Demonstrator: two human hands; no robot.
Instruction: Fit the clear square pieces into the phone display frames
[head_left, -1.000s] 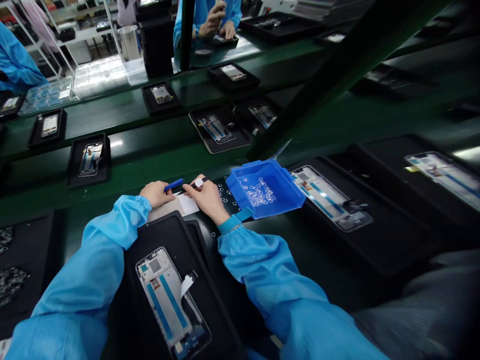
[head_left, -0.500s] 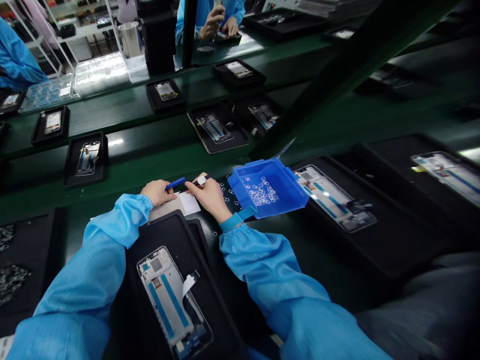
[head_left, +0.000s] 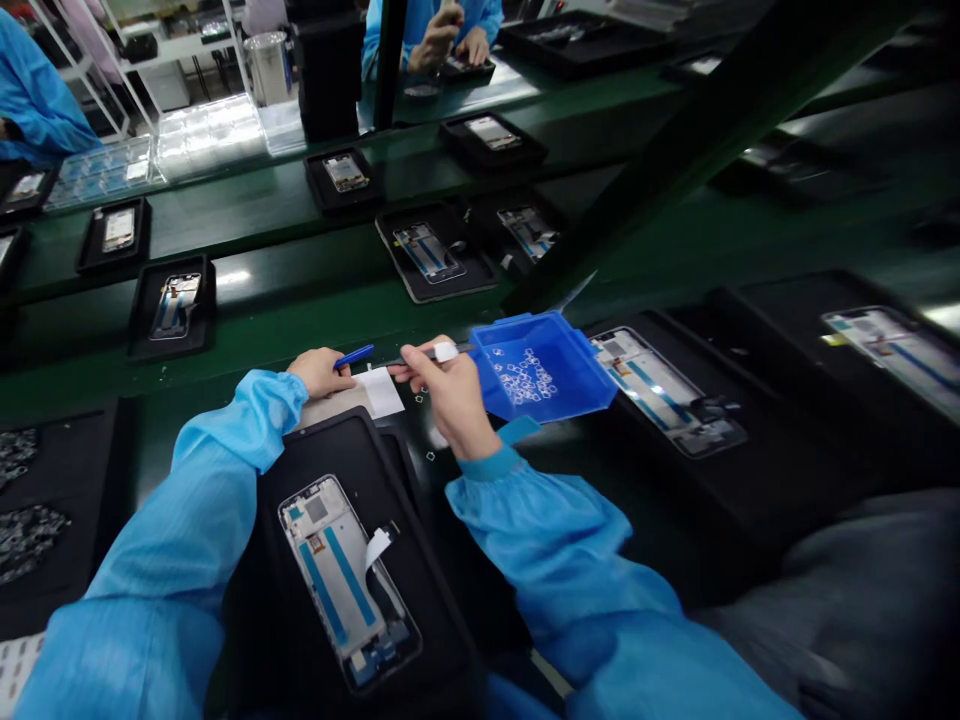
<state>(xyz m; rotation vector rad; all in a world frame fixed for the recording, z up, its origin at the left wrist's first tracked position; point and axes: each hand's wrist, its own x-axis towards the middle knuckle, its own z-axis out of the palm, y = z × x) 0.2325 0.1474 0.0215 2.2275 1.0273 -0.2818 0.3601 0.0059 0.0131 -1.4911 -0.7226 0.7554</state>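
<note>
My left hand is closed round a blue stick-like tool and rests on a white card on the bench. My right hand pinches a thin dark tool with a white band, its tip reaching toward a tilted blue bin of several small white parts. Below my hands a phone frame with a white flex strip lies in a black tray. Both arms wear blue sleeves.
A black tray with another phone frame sits right of the bin. Several trays with phones ride the green conveyor beyond. A dark slanted beam crosses overhead. Another person's hands work at the far bench.
My right hand lifted off the card and moved right toward the blue bin with its tool. The left hand stayed put on the card.
</note>
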